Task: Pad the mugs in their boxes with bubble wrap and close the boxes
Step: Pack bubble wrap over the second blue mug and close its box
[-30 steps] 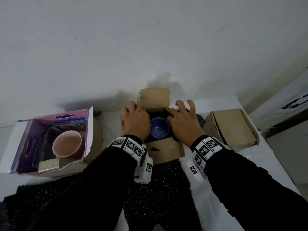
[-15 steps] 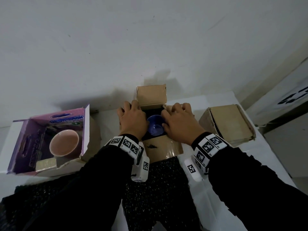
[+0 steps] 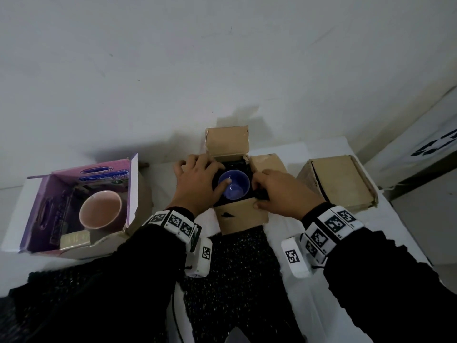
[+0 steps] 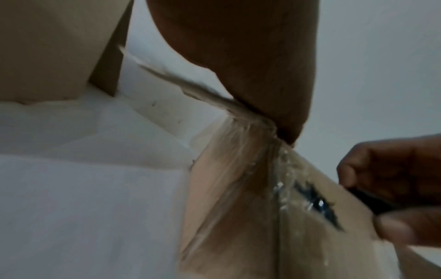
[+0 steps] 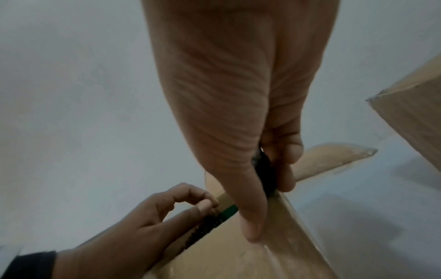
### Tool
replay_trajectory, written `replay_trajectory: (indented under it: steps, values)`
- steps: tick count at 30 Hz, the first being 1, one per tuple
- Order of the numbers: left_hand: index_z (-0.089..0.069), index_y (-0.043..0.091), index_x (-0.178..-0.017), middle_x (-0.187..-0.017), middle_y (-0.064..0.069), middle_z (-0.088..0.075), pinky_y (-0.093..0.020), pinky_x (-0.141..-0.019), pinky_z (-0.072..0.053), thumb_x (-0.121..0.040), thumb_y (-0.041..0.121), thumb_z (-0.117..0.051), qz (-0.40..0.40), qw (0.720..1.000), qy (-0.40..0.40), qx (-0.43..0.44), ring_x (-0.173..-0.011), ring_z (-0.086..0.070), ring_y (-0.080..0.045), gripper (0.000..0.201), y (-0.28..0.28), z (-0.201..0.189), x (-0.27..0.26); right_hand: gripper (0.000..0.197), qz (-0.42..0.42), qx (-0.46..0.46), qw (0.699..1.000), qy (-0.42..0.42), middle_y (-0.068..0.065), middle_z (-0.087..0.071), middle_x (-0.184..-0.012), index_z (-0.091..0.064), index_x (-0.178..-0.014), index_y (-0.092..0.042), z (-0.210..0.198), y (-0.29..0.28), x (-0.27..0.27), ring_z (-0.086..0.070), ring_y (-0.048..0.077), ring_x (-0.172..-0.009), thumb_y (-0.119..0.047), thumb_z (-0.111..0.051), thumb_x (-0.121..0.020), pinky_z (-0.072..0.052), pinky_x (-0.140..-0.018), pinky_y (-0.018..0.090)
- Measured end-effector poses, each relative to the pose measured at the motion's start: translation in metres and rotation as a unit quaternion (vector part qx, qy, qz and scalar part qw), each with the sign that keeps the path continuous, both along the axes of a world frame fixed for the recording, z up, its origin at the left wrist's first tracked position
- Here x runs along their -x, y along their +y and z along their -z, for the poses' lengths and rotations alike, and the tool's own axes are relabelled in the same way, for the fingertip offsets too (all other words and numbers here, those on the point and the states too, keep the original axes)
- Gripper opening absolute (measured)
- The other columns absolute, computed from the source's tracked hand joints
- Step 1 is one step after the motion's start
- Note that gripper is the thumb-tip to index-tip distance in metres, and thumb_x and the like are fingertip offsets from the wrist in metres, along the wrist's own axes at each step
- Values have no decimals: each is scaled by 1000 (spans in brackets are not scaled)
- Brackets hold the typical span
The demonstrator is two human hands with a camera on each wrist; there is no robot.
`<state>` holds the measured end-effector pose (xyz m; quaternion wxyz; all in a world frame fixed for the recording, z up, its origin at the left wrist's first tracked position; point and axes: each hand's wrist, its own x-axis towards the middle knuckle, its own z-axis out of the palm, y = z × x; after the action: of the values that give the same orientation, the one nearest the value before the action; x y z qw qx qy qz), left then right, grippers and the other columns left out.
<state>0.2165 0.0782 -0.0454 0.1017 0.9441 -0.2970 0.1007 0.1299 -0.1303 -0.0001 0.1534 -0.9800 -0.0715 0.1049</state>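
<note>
Middle box: the brown cardboard box (image 3: 241, 215) sits at the centre of the white counter (image 3: 366, 243), flaps open, the far flap standing up at 12 o'clock.
Blue mug: the blue mug (image 3: 235, 185) stands upright inside that box, dark padding (image 3: 259, 191) packed around it.
Left hand: the left hand (image 3: 197, 184) lies over the box's 9 o'clock edge, its fingers (image 3: 184, 167) spread and bent over the rim, one fingertip reaching the mug's lip. In the right wrist view the thumb and a finger pinch the dark padding at the box edge.
Right hand: the right hand (image 3: 282, 194) is at the 3 o'clock edge, thumb down on the near wall; its fingers (image 5: 284, 151) curl around and grip a fold of the dark padding.
Purple box: at 9 o'clock, well apart, an open purple box (image 3: 61, 206) holds a pink mug (image 3: 100, 211) upright, a small pale block (image 3: 75, 240) just beside it.
Closed box: at 3 o'clock, near the right hand, a brown box (image 3: 343, 184) sits with its flaps down.
Wrists: both wear white marker bands (image 3: 173, 221) over black sleeves (image 3: 111, 293).
</note>
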Motion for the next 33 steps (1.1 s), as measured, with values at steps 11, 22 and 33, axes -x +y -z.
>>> replay_trajectory:
  steps: [11, 22, 33]
  values:
    - [-69, 26, -89, -96, 11, -65, -52, -101, -26, -91, 59, -46, 145, 988, -29, 36, -119, -55, -18, 40, 28, 17, 39, 70, -8, 141, 990, 9, -2, -58, -106, -59, -104, -30, 8, 25, 13, -28, 23, -122, -78, -13, -83, -15, -87, 44]
    - [-64, 31, -98, -101, 11, -62, -56, -100, -26, -86, 63, -44, 139, 989, -4, -52, -109, -52, -21, 39, 24, 8, 43, 42, -7, 122, 992, -13, -9, -61, -117, -57, -112, -29, 14, 19, 17, -25, 28, -133, -56, -28, -97, -2, -110, 59]
    - [-73, 31, -87, -97, 15, -67, -62, -108, -12, -86, 59, -49, 103, 990, 15, -93, -116, -52, -18, 37, 20, 8, 42, 48, 23, 116, 993, 7, -10, -62, -114, -62, -112, -33, 16, 30, 21, -21, 27, -134, -55, -20, -101, 26, -103, 62]
